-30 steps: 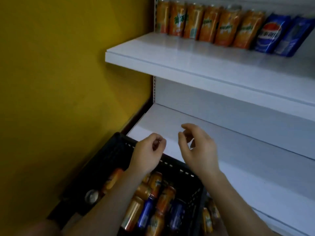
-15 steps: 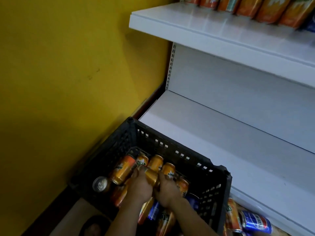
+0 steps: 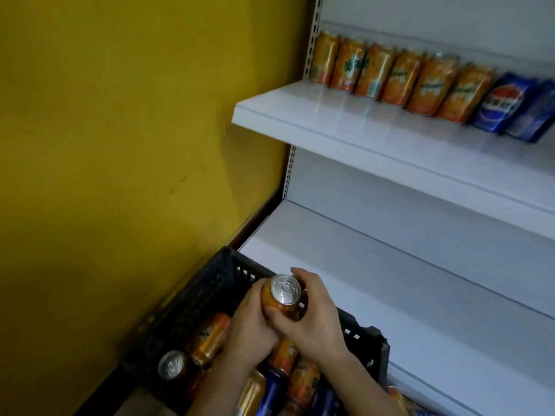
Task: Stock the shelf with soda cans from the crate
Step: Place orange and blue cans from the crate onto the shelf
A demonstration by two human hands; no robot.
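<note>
above the black crate (image 3: 207,289), both hands, left hand (image 3: 252,328) and right hand (image 3: 315,319), gripped one orange can (image 3: 280,297) upright, near the white shelf (image 3: 405,283).

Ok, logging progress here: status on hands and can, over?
Left hand and right hand both grip one orange can, upright above crate. Lower shelf ahead, nothing blocking.

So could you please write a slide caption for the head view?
Both hands, left and right, lift an orange soda can from the black crate.
</note>
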